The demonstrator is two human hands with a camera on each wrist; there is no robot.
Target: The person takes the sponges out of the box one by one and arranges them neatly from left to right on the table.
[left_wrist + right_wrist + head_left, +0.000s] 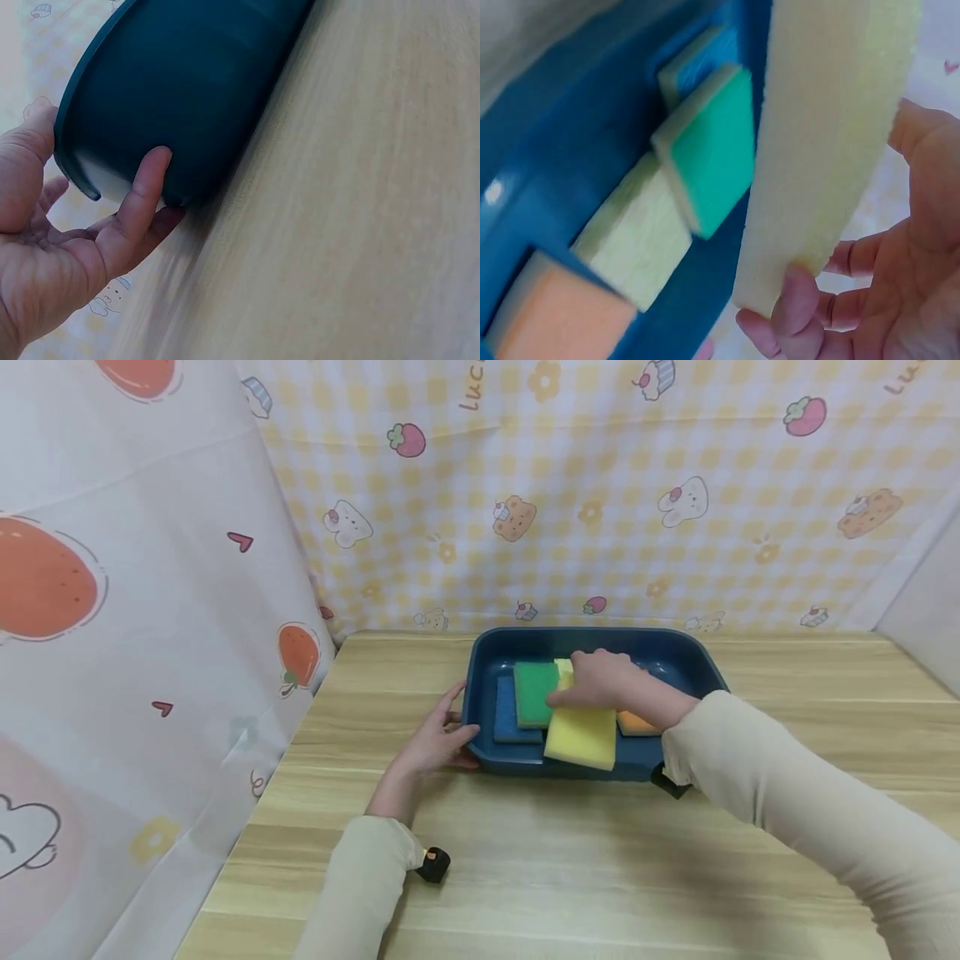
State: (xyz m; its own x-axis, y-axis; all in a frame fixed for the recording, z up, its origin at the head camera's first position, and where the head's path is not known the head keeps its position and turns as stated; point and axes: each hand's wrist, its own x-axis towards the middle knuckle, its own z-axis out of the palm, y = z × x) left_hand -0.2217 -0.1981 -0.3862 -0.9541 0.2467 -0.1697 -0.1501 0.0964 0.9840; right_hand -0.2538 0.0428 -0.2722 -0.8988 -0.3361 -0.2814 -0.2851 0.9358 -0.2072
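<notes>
A dark blue plastic tub (592, 637) stands on the table. My left hand (433, 742) holds its left end, thumb at the rim and fingers spread along the outer wall (150, 97). My right hand (603, 681) pinches a yellow sponge (579, 739) over the tub; in the right wrist view this sponge stands edge-on between thumb and fingers. Inside the tub, a green-faced sponge (536, 693) overlaps a blue one (513, 714). A pale yellow sponge (641, 232) lies beside the green one, and an orange sponge (637, 724) sits farther right, partly covered by my right forearm.
The wood-grain table (525, 877) extends in front of the tub and to both sides. Behind it hangs a yellow-checked cloth (585, 543), with a white printed cloth (172, 610) along the left. A black wrist camera (433, 864) sits at the left cuff.
</notes>
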